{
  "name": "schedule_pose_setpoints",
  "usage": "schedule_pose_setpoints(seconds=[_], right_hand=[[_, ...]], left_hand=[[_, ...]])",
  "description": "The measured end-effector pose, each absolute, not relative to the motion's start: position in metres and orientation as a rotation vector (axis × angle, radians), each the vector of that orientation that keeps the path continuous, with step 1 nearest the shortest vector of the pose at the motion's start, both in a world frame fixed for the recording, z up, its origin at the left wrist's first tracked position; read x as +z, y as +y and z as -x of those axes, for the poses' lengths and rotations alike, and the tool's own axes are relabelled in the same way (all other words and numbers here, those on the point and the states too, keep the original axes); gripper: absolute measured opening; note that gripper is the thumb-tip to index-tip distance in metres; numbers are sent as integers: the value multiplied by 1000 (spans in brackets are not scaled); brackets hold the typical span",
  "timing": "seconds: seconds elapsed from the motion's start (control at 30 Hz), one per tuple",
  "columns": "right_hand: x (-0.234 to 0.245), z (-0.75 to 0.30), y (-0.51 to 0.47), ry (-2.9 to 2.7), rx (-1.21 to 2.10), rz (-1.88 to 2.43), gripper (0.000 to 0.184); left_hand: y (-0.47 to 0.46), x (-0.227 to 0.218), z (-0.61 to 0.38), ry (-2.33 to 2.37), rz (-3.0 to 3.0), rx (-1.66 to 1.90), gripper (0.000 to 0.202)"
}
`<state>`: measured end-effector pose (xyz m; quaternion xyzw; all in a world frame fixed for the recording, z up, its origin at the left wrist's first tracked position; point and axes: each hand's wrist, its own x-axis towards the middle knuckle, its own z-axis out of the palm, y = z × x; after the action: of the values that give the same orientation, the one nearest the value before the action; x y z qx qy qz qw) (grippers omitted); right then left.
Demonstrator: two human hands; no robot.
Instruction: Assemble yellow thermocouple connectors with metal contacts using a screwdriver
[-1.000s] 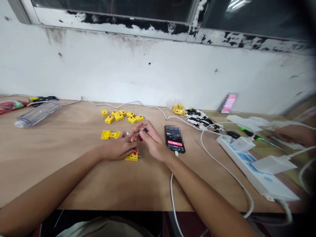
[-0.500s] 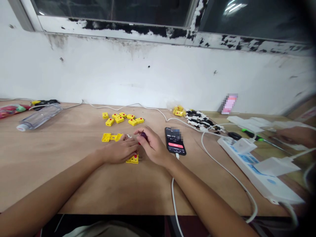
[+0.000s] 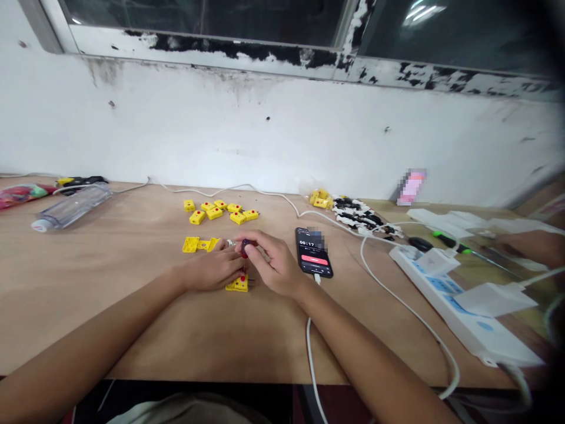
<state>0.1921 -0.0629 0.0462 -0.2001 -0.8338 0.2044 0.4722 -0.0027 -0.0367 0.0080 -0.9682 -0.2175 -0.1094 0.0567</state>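
Note:
My left hand rests on the wooden table with its fingers curled over a yellow block with a red dot. Beside it, my right hand pinches a small dark purple and red tool that stands upright over the block. An opened yellow block lies just left of my hands. Several more yellow blocks sit in a loose row farther back.
A phone on a white cable lies right of my hands. A white power strip, chargers and a green-handled screwdriver lie at right, near another person's hand. A pile of black and white parts and a clear bottle lie toward the back.
My right hand has closed its fingers on the small dark tool and brought it left and down over the yellow block. The left hand's fingers have curled in.

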Motion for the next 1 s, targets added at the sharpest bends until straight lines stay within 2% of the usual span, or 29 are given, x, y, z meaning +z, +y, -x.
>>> schedule_pose_setpoints(seconds=[0.13, 0.37, 0.53, 0.73, 0.93, 1.0], right_hand=[[43, -193, -60, -2004, 311, 451, 16], [40, -191, -60, -1997, 191, 426, 29], [44, -191, -61, -2036, 381, 488, 31], [45, -192, -59, -1852, 410, 569, 14], [44, -192, -61, -1963, 549, 522, 32], [43, -192, -62, -1946, 563, 511, 31]], left_hand=[[-35, 2, 4, -659, 2923, -415, 24], [-35, 3, 3, -643, 2920, -380, 27], [-35, 2, 4, -668, 2940, -392, 27], [-38, 5, 3, -708, 2966, -427, 27], [-37, 6, 4, -696, 2964, -405, 25], [-37, 6, 4, -704, 2989, -412, 23]])
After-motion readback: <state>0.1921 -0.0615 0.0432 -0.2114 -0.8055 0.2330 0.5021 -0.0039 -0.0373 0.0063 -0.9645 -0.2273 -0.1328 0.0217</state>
